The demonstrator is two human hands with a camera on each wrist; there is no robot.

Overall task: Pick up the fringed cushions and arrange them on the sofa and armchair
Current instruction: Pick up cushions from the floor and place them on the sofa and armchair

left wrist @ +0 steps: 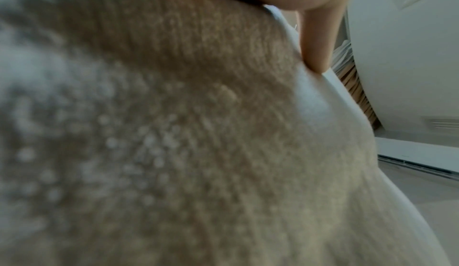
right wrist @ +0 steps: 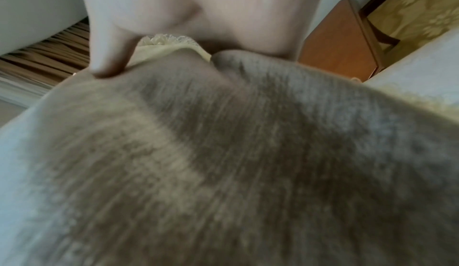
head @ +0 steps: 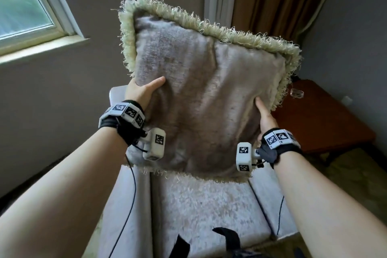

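A grey-beige cushion (head: pixel 207 94) with a pale green fringe hangs in the air, tilted, above the light grey armchair (head: pixel 201 211). My left hand (head: pixel 142 90) grips its left edge, thumb on the front face. My right hand (head: pixel 265 115) grips the right edge lower down, thumb on the front. Both wrist views are filled by the blurred cushion fabric (left wrist: pixel 198 142) (right wrist: pixel 223 162), with a thumb (left wrist: pixel 315 40) pressing into it on the left and a thumb (right wrist: pixel 109 54) on the right. The fingers behind the cushion are hidden.
A red-brown wooden side table (head: pixel 320 119) stands right of the armchair, with a small glass object (head: pixel 296 92) on it. A window (head: pixel 23 6) is at upper left and brown curtains (head: pixel 278 2) behind. Patterned carpet (head: pixel 343 169) lies at right.
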